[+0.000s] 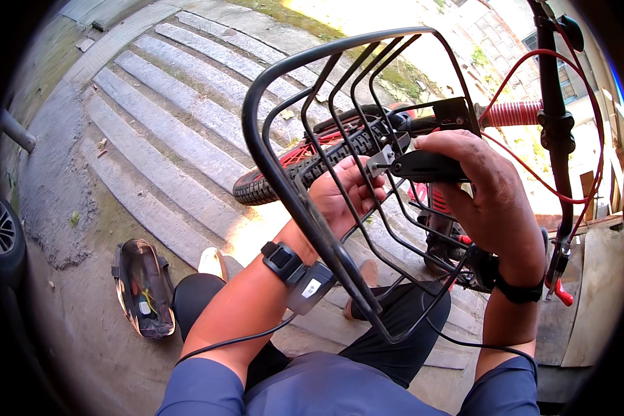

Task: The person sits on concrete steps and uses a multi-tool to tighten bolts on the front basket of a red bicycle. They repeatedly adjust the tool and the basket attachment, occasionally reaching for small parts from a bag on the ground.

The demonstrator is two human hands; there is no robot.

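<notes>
A black wire bicycle basket is held up over a bike with a knobby front tyre. My left hand reaches in among its bars, fingers curled at a small silver bracket; whether it grips the bracket itself I cannot make out fully. My right hand is closed on an elongated black tool, seemingly a folding hex-key set, with a short tip at the bracket. Just above, a black plate sits by the basket's upper bars.
The black handlebar with red cables and a red grip stands at right. An open tool bag lies at lower left, near a car wheel and a grey pipe. Ribbed concrete paving and wooden boards surround me.
</notes>
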